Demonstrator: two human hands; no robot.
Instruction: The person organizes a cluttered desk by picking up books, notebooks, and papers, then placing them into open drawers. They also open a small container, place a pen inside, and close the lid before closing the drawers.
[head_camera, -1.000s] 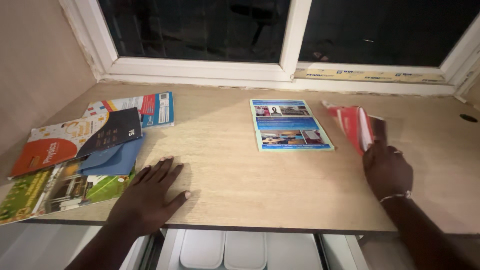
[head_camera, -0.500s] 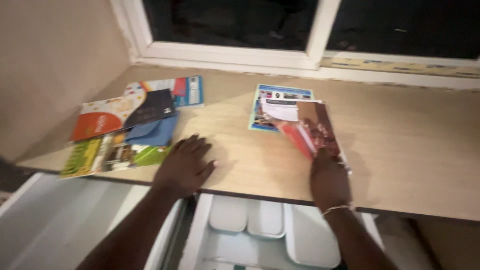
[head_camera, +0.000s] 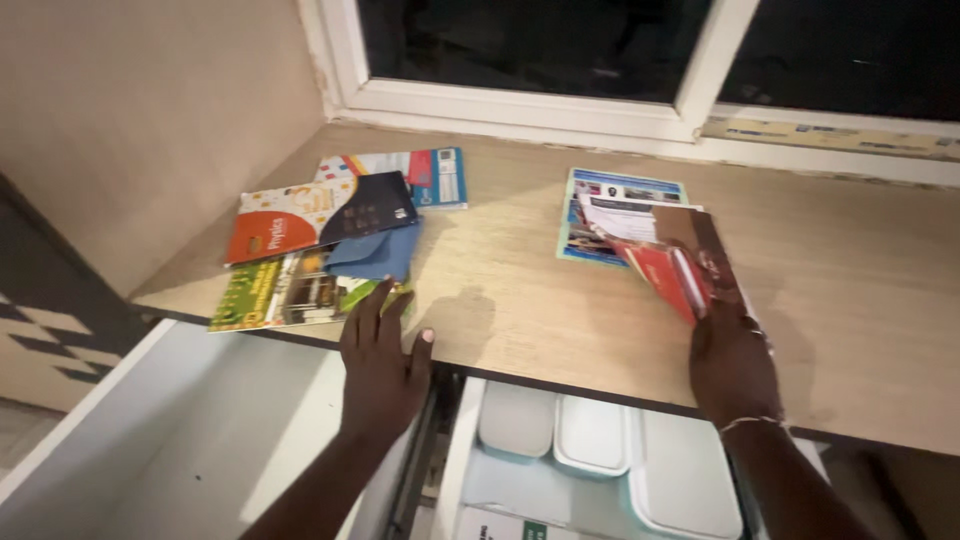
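My right hand (head_camera: 732, 362) grips a red and brown booklet (head_camera: 680, 262) by its near edge, holding it tilted over a blue leaflet (head_camera: 600, 215) that lies flat on the wooden desk (head_camera: 520, 300). My left hand (head_camera: 382, 360) rests flat with fingers apart on the desk's front edge, touching the corner of a green magazine (head_camera: 290, 295). That magazine sits in a loose pile with an orange booklet (head_camera: 275, 228), a dark booklet (head_camera: 370, 212), a blue folder (head_camera: 378, 255) and a colourful leaflet (head_camera: 425, 178).
A white window frame (head_camera: 540, 105) with dark panes runs along the desk's far side. A beige wall (head_camera: 130, 130) stands at the left. Below the desk, an open drawer holds white lidded containers (head_camera: 595, 450). A white surface (head_camera: 180, 450) lies lower left.
My right hand carried the red booklet from the right side of the desk to above the blue leaflet. The view swung left and down, and my left hand slid back to the desk's edge.
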